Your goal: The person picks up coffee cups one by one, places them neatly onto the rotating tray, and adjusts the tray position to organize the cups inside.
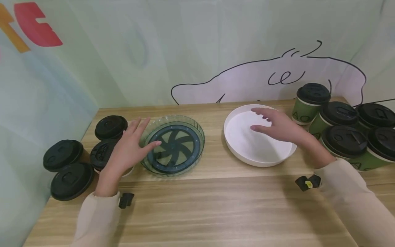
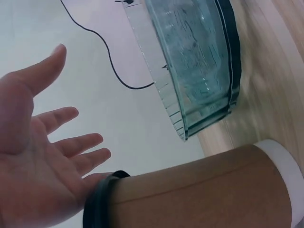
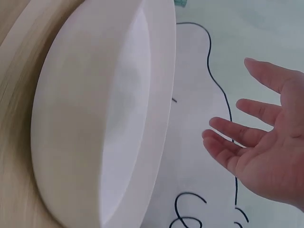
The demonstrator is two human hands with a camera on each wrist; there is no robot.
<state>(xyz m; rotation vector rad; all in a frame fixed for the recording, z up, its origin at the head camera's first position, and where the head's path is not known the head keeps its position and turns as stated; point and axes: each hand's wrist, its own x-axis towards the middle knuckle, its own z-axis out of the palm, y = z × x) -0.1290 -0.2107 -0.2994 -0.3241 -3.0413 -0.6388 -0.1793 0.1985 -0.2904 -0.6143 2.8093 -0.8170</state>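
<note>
The left hand (image 1: 128,149) hovered open, fingers spread, over the near-left rim of the glass dish (image 1: 197,132) — judged rigid, heavy, slick and breakable, best taken by its ribbed rim. The right hand (image 1: 277,125) hung open above the white plate (image 1: 234,144) at centre-right — probably light and stiff; contact with either could not be confirmed

"AO" on a green cup (image 1: 303,111)
</note>
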